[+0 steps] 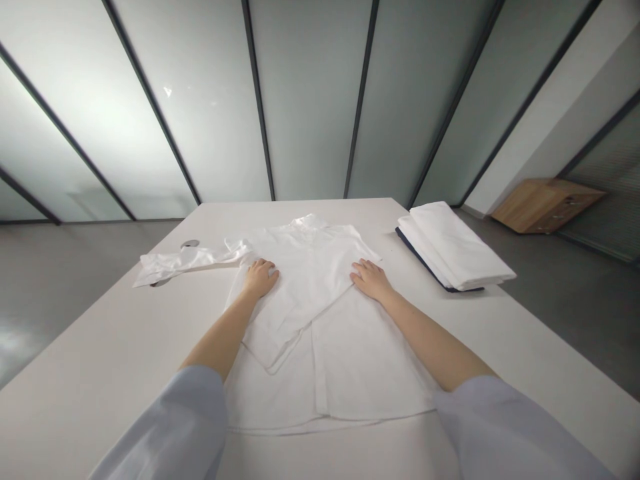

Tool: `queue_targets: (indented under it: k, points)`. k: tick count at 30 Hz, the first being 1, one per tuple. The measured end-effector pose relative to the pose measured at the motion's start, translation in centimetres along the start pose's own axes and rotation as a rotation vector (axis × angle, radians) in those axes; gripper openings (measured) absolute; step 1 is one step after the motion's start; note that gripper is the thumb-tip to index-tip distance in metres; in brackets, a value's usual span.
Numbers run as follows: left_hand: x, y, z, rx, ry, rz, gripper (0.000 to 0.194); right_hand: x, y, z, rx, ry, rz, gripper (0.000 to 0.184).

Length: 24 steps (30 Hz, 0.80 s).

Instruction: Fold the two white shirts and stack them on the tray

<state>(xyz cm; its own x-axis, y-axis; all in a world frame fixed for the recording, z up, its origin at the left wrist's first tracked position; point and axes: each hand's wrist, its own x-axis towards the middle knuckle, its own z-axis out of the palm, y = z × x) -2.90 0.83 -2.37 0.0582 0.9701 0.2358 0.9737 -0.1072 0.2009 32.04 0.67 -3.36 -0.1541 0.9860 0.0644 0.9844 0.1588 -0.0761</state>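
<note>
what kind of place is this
Probably an office or meeting room, though the view doesn't settle it: frosted panels with dark frames line the far side, a wooden cabinet stands at the right, and a white shirt lies on a large pale table.

No legible text, label, brand, number or sign found on the near white cloth shirt (325,267), the folded white fabric stack (455,247) at right, or the far frosted-glass panels (310,100) (one small pale mark (167,91), left, forms no readable character).
</note>
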Motion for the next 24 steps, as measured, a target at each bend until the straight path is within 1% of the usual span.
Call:
queue_targets:
  k: [6, 9, 11, 13, 16, 18, 19, 21, 24]
  points:
    - [-0.4, -0.5, -0.3, -0.073, 0.008, 0.026, 0.037, 0.1, 0.4, 0.0, 0.02, 0.007, -0.014, 0.051]
    - [-0.4, -0.4, -0.4, -0.127, 0.011, 0.004, 0.035, 0.1, 0.3, -0.1, 0.026, 0.009, -0.007, 0.05]
    - [-0.3, -0.3, -0.5, -0.198, 0.036, -0.072, 0.035, 0.0, 0.2, -0.1, 0.03, 0.01, -0.003, 0.05]
    - [-0.2, -0.3, -0.7, -0.279, 0.103, -0.208, 0.04, -0.1, 0.2, -0.3, 0.035, 0.007, -0.002, 0.05]
    - [-0.2, -0.9, -1.3, -0.386, 0.246, -0.434, 0.052, -0.1, 0.1, -0.4, 0.042, 0.003, -0.002, 0.05]
    - [-0.2, -1.5, -1.8, -0.43, 0.316, -0.537, 0.061, -0.1, 0.1, -0.5, 0.044, 0.004, -0.003, 0.05]
    - [-0.2, -1.8, -2.0, -0.437, 0.33, -0.57, 0.066, -0.2, 0.1, -0.5, 0.045, 0.004, -0.004, 0.05]
    - [-0.2, -2.5, -2.4, -0.422, 0.318, -0.607, 0.074, -0.2, 0.1, -0.5, 0.044, 0.002, -0.01, 0.05]
    - [-0.1, -3.3, -2.5, -0.374, 0.226, -0.618, 0.076, -0.1, 0.2, -0.4, 0.043, 0.001, -0.014, 0.05]
